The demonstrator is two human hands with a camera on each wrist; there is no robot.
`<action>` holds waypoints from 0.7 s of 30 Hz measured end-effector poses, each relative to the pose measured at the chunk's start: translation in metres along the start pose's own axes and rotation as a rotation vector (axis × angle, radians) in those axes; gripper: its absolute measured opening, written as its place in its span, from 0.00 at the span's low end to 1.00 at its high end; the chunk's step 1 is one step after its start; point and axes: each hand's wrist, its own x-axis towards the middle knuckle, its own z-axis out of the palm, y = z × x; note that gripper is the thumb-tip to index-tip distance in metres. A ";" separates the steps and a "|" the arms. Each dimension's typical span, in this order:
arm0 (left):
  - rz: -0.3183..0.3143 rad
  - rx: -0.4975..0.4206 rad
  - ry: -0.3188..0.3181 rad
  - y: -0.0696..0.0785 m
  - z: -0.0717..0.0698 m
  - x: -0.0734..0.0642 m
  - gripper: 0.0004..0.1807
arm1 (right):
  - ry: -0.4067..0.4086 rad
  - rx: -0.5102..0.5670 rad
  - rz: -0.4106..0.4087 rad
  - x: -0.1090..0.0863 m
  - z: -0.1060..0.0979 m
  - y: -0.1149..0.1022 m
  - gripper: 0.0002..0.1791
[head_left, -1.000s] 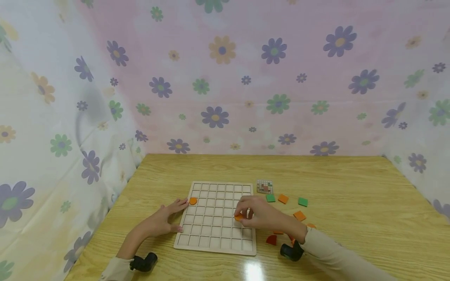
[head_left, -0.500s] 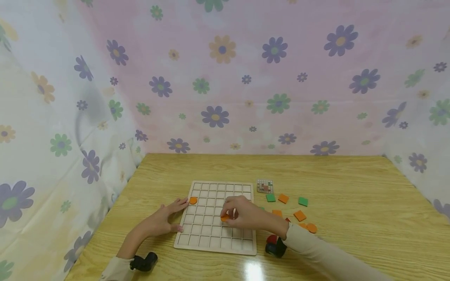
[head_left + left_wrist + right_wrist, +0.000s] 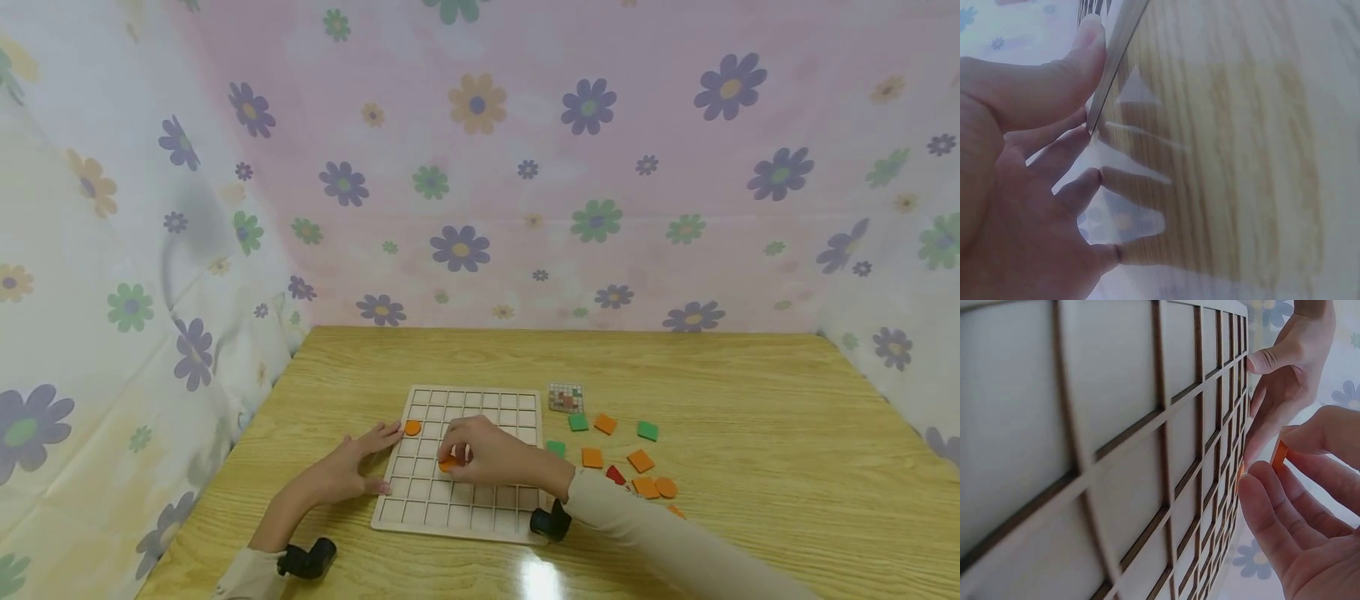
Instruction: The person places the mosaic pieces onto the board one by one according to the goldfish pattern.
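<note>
A pale wooden grid board lies flat on the table, its square cells divided by thin ridges. My left hand rests at the board's left edge, fingers spread and thumb touching the rim. In the left wrist view, the fingertips of the left hand meet the tabletop. My right hand is over the middle of the board, pinching an orange disc between thumb and fingers. The right wrist view shows this disc edge-on, held above the grid. Another orange disc sits in a cell at the left side.
Right of the board lie several loose tiles: a green square, an orange square, an orange disc and a red piece. A small card with a patterned grid lies by the board's upper right corner. Flowered cloth hangs behind.
My right hand has moved left across the board, carrying the pinched orange disc from the right side to the middle. The left hand has stayed in place.
</note>
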 end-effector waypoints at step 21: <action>0.004 -0.034 0.003 -0.001 -0.001 -0.001 0.45 | -0.066 0.008 0.097 0.049 0.025 -0.001 0.04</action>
